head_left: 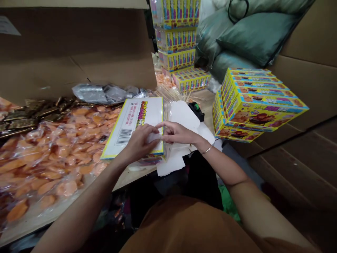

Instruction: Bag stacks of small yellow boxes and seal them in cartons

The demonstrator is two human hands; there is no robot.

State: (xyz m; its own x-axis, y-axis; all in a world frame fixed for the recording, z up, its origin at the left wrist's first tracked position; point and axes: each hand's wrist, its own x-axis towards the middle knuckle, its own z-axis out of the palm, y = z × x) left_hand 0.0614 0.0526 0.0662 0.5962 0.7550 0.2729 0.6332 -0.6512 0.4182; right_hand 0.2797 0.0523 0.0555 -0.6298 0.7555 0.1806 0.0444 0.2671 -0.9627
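A printed carton (147, 109) lies flat on the table, its white barcode face up and its edges yellow and blue. My left hand (143, 140) rests across its near right corner, fingers bent and thumb against the box's edge. From the right, my right hand (177, 133) meets the same edge, index finger and thumb reaching to the left fingertips while its other fingers curl in. Whatever lies between the right fingertips is too small to make out. White cardboard flaps (173, 163) spread beneath and beside my right hand.
Orange pieces in clear wrappers (65, 151) cover the table's left side, with brown-gold packets (23, 114) behind. A black tape dispenser (197, 111) stands beyond the flaps. Stacked yellow cartons (263, 112) rise at the right, another stack (176, 42) at the back, near green sacks (252, 38).
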